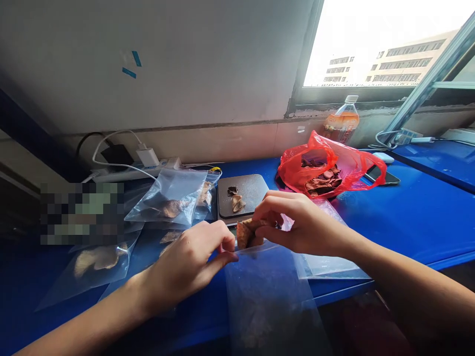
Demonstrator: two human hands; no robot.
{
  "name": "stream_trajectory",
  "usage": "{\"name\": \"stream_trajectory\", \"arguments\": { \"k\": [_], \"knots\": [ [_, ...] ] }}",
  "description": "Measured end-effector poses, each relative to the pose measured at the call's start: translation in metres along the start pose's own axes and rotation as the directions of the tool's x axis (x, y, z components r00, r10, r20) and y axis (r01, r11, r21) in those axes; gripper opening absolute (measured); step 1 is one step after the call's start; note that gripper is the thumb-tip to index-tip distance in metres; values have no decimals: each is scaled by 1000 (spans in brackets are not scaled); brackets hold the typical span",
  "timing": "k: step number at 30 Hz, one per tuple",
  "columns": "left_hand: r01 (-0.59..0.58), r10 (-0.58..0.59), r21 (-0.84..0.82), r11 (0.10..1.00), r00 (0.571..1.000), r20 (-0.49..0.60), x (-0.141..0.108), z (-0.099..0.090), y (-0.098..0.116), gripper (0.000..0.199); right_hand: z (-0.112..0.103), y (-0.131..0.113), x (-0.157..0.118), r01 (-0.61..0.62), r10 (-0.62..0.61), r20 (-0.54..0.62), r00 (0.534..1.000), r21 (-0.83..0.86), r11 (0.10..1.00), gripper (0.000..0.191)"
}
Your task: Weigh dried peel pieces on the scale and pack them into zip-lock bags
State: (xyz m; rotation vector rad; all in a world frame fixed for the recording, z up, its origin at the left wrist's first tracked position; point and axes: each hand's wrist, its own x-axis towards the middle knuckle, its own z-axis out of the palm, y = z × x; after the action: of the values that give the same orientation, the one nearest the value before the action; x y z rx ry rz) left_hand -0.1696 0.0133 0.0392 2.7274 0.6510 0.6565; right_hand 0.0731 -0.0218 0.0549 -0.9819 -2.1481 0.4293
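Observation:
My left hand (198, 259) pinches the top edge of a clear plastic bag (270, 296), which hangs down past the table's front edge. Between the fingers of my right hand (297, 222) is a brown dried slice (247, 233), held right at the bag's mouth. Behind my hands stands a small scale (256, 190) with a silvery top. Two small dried pieces (238, 202), one dark and one pale, lie on it. Back right, a red plastic bag (356, 173) gapes and shows many dark reddish dried slices (324, 180).
Clear bags with dried slices (174, 207) lie to the left on the blue table (411, 212). More flat clear bags (330, 267) lie right of my hands. A power strip with a white charger (148, 156), a drink bottle (343, 121) and a phone (388, 175) are along the back.

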Motion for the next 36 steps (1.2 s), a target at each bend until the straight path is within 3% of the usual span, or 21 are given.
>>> {"name": "stream_trajectory", "arguments": {
  "k": [3, 8, 15, 18, 20, 23, 24, 26, 28, 29, 31, 32, 36],
  "knots": [
    [9, -9, -37, 999, 1000, -19, 0, 0, 1, 8, -3, 1, 1, -26, 15, 148, 989, 74, 997, 8],
    [75, -83, -185, 980, 996, -36, 4, -7, 4, 7, -13, 2, 4, -34, -14, 292, 956, 158, 987, 26],
    [171, -179, -300, 938, 984, -1, 8, -13, 6, 10, -13, 2, 3, -51, -57, 423, 904, 241, 969, 20],
    [190, -194, -341, 921, 981, 25, 7, -12, 5, 8, -15, 2, 3, -116, -93, 499, 861, 370, 922, 17],
    [193, -178, -373, 908, 981, 76, 7, -13, 4, 7, -17, 0, 4, -205, -99, 580, 808, 436, 876, 18],
    [231, -130, -376, 897, 953, 274, 9, -16, 5, 9, -21, -2, 3, -313, -99, 678, 728, 458, 832, 23],
    [237, -101, -366, 900, 930, 354, 9, -17, 6, 10, -21, -2, 3, -313, -97, 669, 737, 465, 828, 22],
    [236, -44, -352, 906, 879, 474, 10, -17, 8, 12, -17, 0, 4, -244, -49, 541, 840, 456, 856, 17],
    [255, -36, -350, 901, 850, 525, 10, -16, 11, 9, -9, 7, 6, -123, 41, 239, 970, 338, 933, 13],
    [287, -64, -347, 893, 844, 532, 9, -16, 13, 6, -4, 12, 8, -82, 69, 64, 996, 237, 968, 12],
    [365, -142, -341, 866, 834, 533, 9, -14, 17, 4, 9, 22, 13, -48, 56, -205, 977, 41, 998, 12],
    [397, -176, -344, 851, 832, 526, 9, -13, 18, 6, 15, 27, 16, -45, 38, -258, 965, -24, 999, 14],
    [441, -243, -386, 810, 851, 465, 11, -11, 22, 15, 38, 40, 27, -100, 25, -298, 954, -240, 966, 21]
  ]
}}
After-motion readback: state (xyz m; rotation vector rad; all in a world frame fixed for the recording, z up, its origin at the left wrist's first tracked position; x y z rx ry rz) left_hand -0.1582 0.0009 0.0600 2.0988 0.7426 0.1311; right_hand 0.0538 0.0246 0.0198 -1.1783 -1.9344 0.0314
